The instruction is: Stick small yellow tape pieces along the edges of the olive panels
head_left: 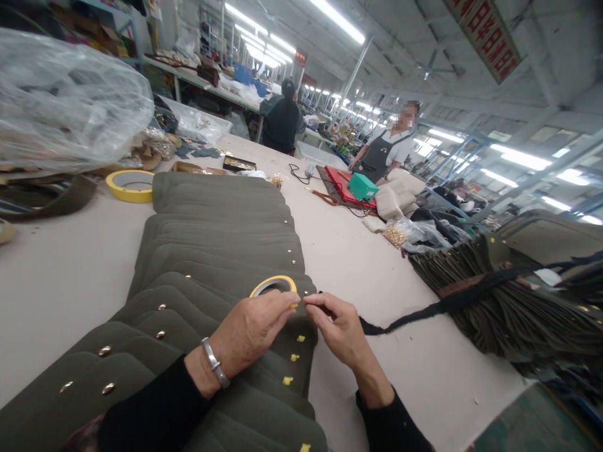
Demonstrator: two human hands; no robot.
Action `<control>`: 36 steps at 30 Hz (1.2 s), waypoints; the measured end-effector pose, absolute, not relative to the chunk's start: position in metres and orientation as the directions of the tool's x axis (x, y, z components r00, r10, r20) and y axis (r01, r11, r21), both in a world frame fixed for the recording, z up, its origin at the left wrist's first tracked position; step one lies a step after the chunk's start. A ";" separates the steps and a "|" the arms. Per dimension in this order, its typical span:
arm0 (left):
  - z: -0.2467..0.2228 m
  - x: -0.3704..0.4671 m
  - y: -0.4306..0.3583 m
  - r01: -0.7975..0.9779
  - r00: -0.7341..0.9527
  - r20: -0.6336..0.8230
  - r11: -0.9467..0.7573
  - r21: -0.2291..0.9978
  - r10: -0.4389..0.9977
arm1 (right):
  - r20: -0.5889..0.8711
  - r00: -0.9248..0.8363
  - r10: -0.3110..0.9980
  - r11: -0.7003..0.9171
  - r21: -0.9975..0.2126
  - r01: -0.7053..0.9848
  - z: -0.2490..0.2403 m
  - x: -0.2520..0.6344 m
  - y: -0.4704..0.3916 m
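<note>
A roll of yellow tape (285, 280) stands partly behind my left hand (252, 326), whose fingers are closed on it. A bit of yellow shows at those fingertips. Just to the right, my right hand (342, 323) is pinched, fingertips close to the left ones; whatever it holds is too small to make out. Under both hands lies a long overlapping row of dark green fabric pieces (211, 235). Gold studs (161, 334) dot the pieces, and small yellow tape bits (294, 358) stick along their right side.
Another yellow tape roll (132, 186) lies at the back left beside a big clear plastic bag (70, 100). On the right, a stack of green pieces (471, 301) is tied with a black strip (414, 317). A co-worker (384, 150) stands beyond a green box (362, 187).
</note>
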State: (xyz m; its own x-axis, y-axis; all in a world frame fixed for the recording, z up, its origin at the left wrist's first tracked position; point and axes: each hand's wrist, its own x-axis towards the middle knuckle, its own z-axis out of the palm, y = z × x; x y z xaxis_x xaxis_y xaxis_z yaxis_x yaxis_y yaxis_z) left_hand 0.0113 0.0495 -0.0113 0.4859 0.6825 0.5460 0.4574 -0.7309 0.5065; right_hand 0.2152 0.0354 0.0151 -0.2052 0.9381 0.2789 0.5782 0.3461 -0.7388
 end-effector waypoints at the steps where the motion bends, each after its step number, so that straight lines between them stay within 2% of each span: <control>1: -0.011 0.011 0.050 0.450 0.485 0.560 -0.741 0.499 0.672 | 0.320 -0.244 0.915 0.403 -0.733 0.548 0.017 0.210 0.034; 4: -0.012 0.012 0.050 0.473 0.479 0.559 -0.736 0.485 0.677 | 0.427 -0.328 0.843 0.538 -0.663 0.521 0.020 0.198 0.031; 8: -0.014 0.012 0.048 0.500 0.468 0.530 -0.706 0.502 0.707 | 0.493 -0.394 0.776 0.627 -0.539 0.562 0.020 0.194 0.033; 16: -0.009 0.015 0.045 0.500 0.537 0.439 -0.691 0.522 0.720 | 0.570 -0.378 0.729 0.640 -0.373 0.672 0.004 0.193 0.033; 19: -0.008 0.015 0.045 0.535 0.544 0.398 -0.671 0.514 0.739 | 0.597 -0.354 0.720 0.628 -0.345 0.697 0.002 0.191 0.030; 22: -0.010 0.015 0.047 0.570 0.521 0.407 -0.661 0.488 0.750 | 0.575 -0.276 0.770 0.564 -0.412 0.716 0.003 0.185 0.028; 24: -0.012 0.015 0.048 0.569 0.495 0.468 -0.681 0.461 0.731 | 0.512 -0.160 0.844 0.462 -0.543 0.701 0.004 0.179 0.027; 27: -0.011 0.016 0.045 0.549 0.449 0.571 -0.716 0.430 0.687 | 0.327 0.004 0.945 0.262 -0.764 0.590 0.004 0.173 0.031; 30: -0.009 0.019 0.039 0.518 0.444 0.601 -0.738 0.432 0.664 | 0.150 0.134 0.979 0.079 -0.899 0.430 0.000 0.182 0.044; 33: -0.008 0.021 0.038 0.588 0.496 0.499 -0.697 0.410 0.711 | -0.048 0.160 0.986 -0.088 -0.964 0.252 -0.008 0.206 0.059; 36: -0.007 0.020 0.041 0.713 0.524 0.284 -0.596 0.369 0.803 | -0.148 0.059 0.987 -0.157 -0.968 0.197 -0.015 0.228 0.070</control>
